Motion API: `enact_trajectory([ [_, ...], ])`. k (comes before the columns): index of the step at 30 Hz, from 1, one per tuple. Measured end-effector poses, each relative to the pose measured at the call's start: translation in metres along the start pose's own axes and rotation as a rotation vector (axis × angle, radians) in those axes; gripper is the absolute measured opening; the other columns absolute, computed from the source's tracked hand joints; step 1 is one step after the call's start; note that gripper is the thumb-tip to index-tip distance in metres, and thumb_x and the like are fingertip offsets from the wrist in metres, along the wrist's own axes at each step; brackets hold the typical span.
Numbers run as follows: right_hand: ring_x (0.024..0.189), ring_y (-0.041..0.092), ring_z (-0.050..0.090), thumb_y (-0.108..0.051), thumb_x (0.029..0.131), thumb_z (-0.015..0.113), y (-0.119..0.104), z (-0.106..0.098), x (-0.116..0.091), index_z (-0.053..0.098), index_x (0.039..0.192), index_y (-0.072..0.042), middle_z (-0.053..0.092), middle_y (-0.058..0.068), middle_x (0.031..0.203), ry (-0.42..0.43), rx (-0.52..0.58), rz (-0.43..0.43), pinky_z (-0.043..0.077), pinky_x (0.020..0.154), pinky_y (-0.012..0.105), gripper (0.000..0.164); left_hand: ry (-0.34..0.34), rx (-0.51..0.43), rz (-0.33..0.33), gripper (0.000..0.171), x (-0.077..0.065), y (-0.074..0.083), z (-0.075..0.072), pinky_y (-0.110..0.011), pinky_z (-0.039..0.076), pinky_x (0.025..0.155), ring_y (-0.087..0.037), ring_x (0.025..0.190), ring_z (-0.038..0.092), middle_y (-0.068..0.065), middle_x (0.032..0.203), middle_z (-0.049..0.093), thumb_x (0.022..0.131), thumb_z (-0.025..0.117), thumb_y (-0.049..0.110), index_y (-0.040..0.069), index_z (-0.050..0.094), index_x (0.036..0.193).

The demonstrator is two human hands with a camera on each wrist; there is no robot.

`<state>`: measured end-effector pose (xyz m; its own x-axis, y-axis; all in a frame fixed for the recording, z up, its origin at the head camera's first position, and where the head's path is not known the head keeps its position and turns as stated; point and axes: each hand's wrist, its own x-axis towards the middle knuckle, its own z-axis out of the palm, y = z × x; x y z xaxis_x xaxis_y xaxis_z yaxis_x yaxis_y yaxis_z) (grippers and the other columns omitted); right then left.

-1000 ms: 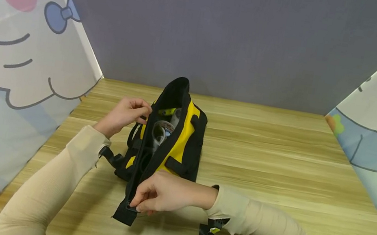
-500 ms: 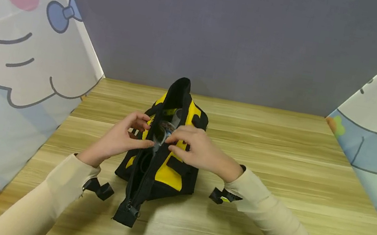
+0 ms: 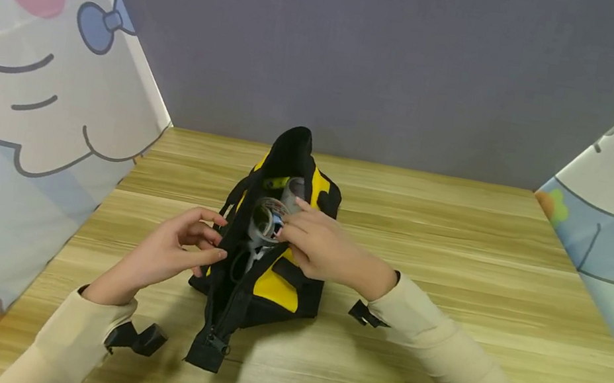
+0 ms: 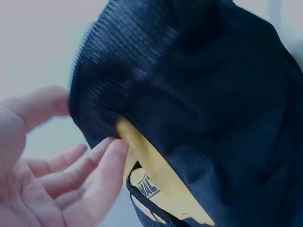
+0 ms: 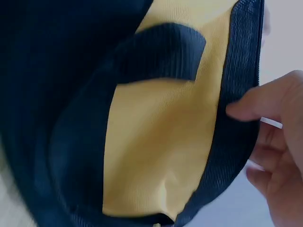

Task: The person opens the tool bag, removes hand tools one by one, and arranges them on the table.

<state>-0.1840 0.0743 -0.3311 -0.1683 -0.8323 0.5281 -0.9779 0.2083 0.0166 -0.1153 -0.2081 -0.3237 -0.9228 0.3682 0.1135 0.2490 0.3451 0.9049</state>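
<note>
A black and yellow tool bag [image 3: 276, 288] stands on the table with its zipped top spread open. My right hand [image 3: 328, 245] pinches its right rim, thumb on the outside and fingers over the inner side, as the right wrist view shows. My left hand [image 3: 167, 253] is at the left rim, fingers loosely bent, thumb tip right at the edge; its fingertips [image 4: 119, 147] lie close to the yellow side panel in the left wrist view. Inside the bag are a roll of tape [image 3: 262, 219], a grey cylinder [image 3: 293, 191] and a black looped handle [image 3: 238, 262].
The zip's loose black end [image 3: 206, 353] sticks out toward the front, over the wood-grain table [image 3: 444, 240]. A grey panel [image 3: 364, 60] closes the back. Cartoon-printed cloths [image 3: 39, 129] flank the table on both sides. Black straps [image 3: 135, 338] hang from the wrists.
My right hand left the zip's front end and went up to the right rim, which it now grips. My left hand drew back toward me along the left rim. The bag's mouth has widened.
</note>
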Motion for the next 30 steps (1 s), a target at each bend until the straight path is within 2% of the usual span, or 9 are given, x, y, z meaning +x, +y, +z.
enact_trajectory([
  [3, 0.077, 0.021, 0.059, 0.012, 0.082, 0.064, 0.001, -0.004, -0.012, 0.064, 0.093, -0.005, 0.064, 0.003, 0.084, -0.002, -0.006, -0.064, 0.051, 0.089, 0.035, 0.02, 0.006, -0.073, 0.046, 0.04, -0.007, -0.005, -0.002, -0.04, 0.06, 0.058, -0.014, 0.084, 0.065, -0.014, 0.103, 0.066, 0.093, 0.064, -0.005, -0.007, 0.049, 0.13],
  [5, 0.074, 0.02, 0.057, 0.012, 0.082, 0.065, 0.002, -0.007, -0.021, 0.065, 0.097, -0.007, 0.063, 0.002, 0.083, -0.032, -0.038, -0.089, 0.05, 0.077, 0.033, 0.024, 0.018, -0.119, 0.085, 0.04, -0.011, -0.008, -0.003, -0.04, 0.06, 0.058, -0.012, 0.087, 0.066, -0.008, 0.105, 0.068, 0.094, 0.061, -0.009, -0.008, 0.047, 0.131],
  [9, 0.075, 0.02, 0.057, 0.015, 0.08, 0.064, 0.001, -0.011, -0.036, 0.063, 0.104, -0.009, 0.061, 0.001, 0.086, -0.051, -0.115, -0.136, 0.048, 0.073, 0.034, 0.035, 0.083, -0.187, 0.124, 0.042, -0.017, -0.012, -0.003, -0.033, 0.06, 0.058, -0.01, 0.088, 0.067, 0.004, 0.105, 0.071, 0.091, 0.06, -0.014, 0.001, 0.053, 0.13],
  [11, 0.076, 0.02, 0.057, 0.015, 0.078, 0.064, 0.001, -0.014, -0.041, 0.062, 0.106, -0.009, 0.061, 0.002, 0.088, -0.033, -0.15, -0.161, 0.049, 0.072, 0.035, 0.036, 0.131, -0.222, 0.134, 0.046, -0.018, -0.014, -0.002, -0.031, 0.059, 0.059, -0.01, 0.09, 0.068, 0.004, 0.105, 0.071, 0.09, 0.059, -0.017, 0.009, 0.057, 0.128],
  [13, 0.078, 0.02, 0.058, 0.016, 0.076, 0.064, 0.001, -0.018, -0.044, 0.06, 0.106, -0.009, 0.061, 0.003, 0.09, -0.019, -0.18, -0.181, 0.05, 0.074, 0.035, 0.039, 0.179, -0.257, 0.153, 0.05, -0.019, -0.015, 0.0, -0.028, 0.059, 0.058, -0.009, 0.09, 0.069, 0.003, 0.102, 0.073, 0.087, 0.058, -0.021, 0.011, 0.06, 0.125],
  [18, 0.083, 0.02, 0.061, 0.023, 0.061, 0.074, 0.0, -0.028, -0.056, 0.058, 0.108, -0.009, 0.062, 0.004, 0.093, -0.025, -0.209, -0.17, 0.055, 0.085, 0.04, 0.058, 0.293, -0.345, 0.204, 0.052, -0.022, -0.021, 0.003, -0.026, 0.059, 0.056, -0.011, 0.085, 0.071, -0.001, 0.098, 0.074, 0.083, 0.054, -0.029, 0.005, 0.062, 0.122],
  [21, 0.085, 0.021, 0.062, 0.023, 0.056, 0.081, -0.001, -0.032, -0.064, 0.057, 0.109, -0.008, 0.062, 0.005, 0.095, -0.023, -0.19, -0.146, 0.055, 0.089, 0.045, 0.066, 0.373, -0.38, 0.188, 0.051, -0.025, -0.022, 0.004, -0.026, 0.059, 0.057, -0.013, 0.08, 0.071, -0.002, 0.097, 0.075, 0.083, 0.054, -0.029, 0.005, 0.064, 0.12],
  [23, 0.085, 0.021, 0.062, 0.024, 0.055, 0.08, -0.002, -0.034, -0.068, 0.058, 0.109, -0.008, 0.063, 0.005, 0.095, -0.008, -0.175, -0.137, 0.055, 0.089, 0.047, 0.066, 0.417, -0.397, 0.166, 0.05, -0.027, -0.022, 0.004, -0.027, 0.059, 0.058, -0.013, 0.079, 0.07, -0.003, 0.096, 0.075, 0.083, 0.055, -0.028, 0.006, 0.064, 0.119],
  [30, 0.091, 0.023, 0.064, 0.026, 0.051, 0.079, -0.004, -0.033, -0.083, 0.06, 0.113, -0.004, 0.065, 0.008, 0.102, 0.005, -0.148, -0.105, 0.054, 0.089, 0.048, 0.071, 0.469, -0.443, 0.136, 0.047, -0.032, -0.025, 0.004, -0.028, 0.06, 0.061, -0.015, 0.079, 0.07, -0.005, 0.095, 0.075, 0.083, 0.056, -0.028, -0.002, 0.061, 0.121],
])
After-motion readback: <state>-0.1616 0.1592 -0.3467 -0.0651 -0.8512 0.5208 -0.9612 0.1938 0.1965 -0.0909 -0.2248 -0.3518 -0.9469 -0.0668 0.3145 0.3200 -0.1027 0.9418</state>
